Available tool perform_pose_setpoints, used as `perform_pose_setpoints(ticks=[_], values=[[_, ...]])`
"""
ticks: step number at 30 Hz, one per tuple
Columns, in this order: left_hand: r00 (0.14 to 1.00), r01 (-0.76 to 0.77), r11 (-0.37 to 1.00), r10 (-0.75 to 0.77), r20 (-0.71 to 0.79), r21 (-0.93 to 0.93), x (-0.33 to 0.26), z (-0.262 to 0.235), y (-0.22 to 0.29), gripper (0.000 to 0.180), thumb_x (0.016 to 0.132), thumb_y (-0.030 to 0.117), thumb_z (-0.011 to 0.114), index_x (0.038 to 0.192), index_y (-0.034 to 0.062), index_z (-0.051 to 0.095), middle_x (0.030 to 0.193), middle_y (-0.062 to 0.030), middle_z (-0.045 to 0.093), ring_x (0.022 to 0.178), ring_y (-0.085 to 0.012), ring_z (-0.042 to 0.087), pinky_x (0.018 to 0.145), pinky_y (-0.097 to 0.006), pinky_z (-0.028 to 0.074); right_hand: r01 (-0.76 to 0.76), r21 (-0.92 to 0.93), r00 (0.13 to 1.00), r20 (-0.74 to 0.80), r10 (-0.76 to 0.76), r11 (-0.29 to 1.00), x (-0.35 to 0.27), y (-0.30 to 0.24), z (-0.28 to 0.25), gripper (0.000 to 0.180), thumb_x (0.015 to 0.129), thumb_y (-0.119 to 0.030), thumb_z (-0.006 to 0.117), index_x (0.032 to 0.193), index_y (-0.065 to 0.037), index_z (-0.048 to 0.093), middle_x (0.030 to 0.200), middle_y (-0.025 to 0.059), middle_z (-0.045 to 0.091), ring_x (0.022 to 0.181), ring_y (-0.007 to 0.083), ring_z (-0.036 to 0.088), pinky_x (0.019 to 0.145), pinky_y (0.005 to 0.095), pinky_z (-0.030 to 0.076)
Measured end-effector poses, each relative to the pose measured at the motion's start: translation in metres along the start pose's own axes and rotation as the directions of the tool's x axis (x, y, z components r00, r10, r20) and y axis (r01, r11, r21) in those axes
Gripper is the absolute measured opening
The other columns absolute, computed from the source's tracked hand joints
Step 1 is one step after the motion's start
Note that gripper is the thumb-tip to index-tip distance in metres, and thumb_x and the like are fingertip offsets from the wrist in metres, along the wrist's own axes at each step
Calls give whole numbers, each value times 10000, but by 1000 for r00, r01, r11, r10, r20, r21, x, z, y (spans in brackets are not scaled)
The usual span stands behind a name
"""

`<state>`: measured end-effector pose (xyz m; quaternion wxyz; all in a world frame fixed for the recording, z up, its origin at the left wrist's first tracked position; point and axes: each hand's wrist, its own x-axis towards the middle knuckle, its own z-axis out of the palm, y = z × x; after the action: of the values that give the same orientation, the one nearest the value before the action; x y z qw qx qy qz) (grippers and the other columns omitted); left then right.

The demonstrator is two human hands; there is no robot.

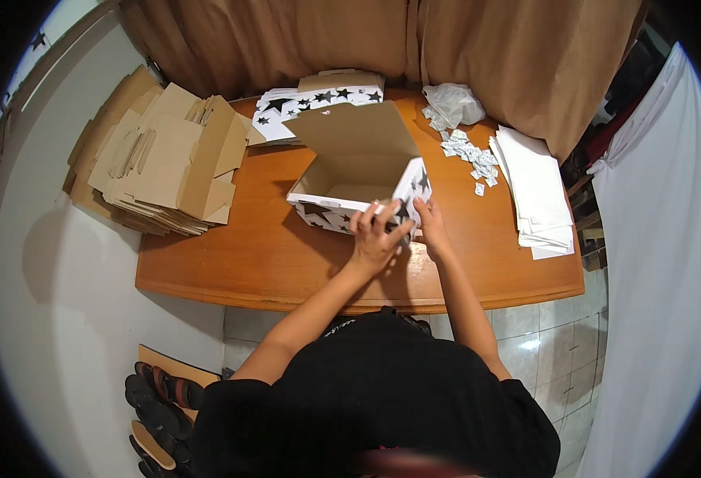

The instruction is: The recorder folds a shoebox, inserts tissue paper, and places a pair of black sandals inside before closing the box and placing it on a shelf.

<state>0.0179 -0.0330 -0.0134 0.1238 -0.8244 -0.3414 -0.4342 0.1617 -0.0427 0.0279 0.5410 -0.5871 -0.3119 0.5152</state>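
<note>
Gripped near its right front corner by the left hand (378,244) and the right hand (431,228), the black-starred white cardboard box (354,177) stands lid-up on the brown wooden table (494,275), between stacked flattened brown cardboard (155,155) and scattered small white square packets (468,151).

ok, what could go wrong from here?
1. The left hand and right hand both work at the right end of the box, so pressing hard might bend that end or twist the box.
2. The lid stands open with no hand on it; it could flop forward.
3. The paper stack lies uneven near the table's right edge; a bump might spill sheets.
</note>
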Motion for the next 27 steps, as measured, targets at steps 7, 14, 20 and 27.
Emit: perform_pose_setpoints(ticks=[7, 14, 20, 27], values=[[948, 92, 970, -17, 317, -223, -24, -8, 12, 539, 659, 353, 709, 1145, 231, 512, 1400, -64, 268, 1251, -282, 221, 993, -474, 135, -166, -68, 986, -1, 166, 984, 36, 43, -34, 676, 778, -526, 565, 1270, -90, 411, 1209, 91, 479, 1115, 278, 428, 873, 472, 358], [724, 665, 747, -653, 225, 27, -42, -36, -75, 499, 764, 292, 634, 1198, 105, 473, 1368, -175, 277, 1257, -377, 206, 992, -529, 209, -45, -75, 999, -20, 44, 996, 77, 78, -55, 594, 800, -398, 614, 1223, -29, 418, 1154, 121, 496, 1007, 233, 506, 837, 330, 411], [752, 617, 773, -527, 395, -144, -51, -39, -124, 398, 786, 231, 632, 1158, 127, 538, 1324, -182, 360, 1213, -373, 329, 981, -465, 318, 325, -605, 699, -364, -616, 727, 88, 49, -33, 461, 758, -322, 698, 1020, 2, 501, 1037, 160, 481, 989, 282, 476, 873, 360, 373], [740, 636, 742, -510, 437, -211, -54, -34, -131, 381, 746, 114, 674, 1105, 117, 545, 1291, -139, 405, 1100, -356, 473, 891, -423, 412, 362, -667, 705, -261, -659, 651, 129, 26, -44, 386, 818, -348, 602, 1066, -52, 606, 1148, 206, 449, 1102, 334, 436, 941, 401, 347]])
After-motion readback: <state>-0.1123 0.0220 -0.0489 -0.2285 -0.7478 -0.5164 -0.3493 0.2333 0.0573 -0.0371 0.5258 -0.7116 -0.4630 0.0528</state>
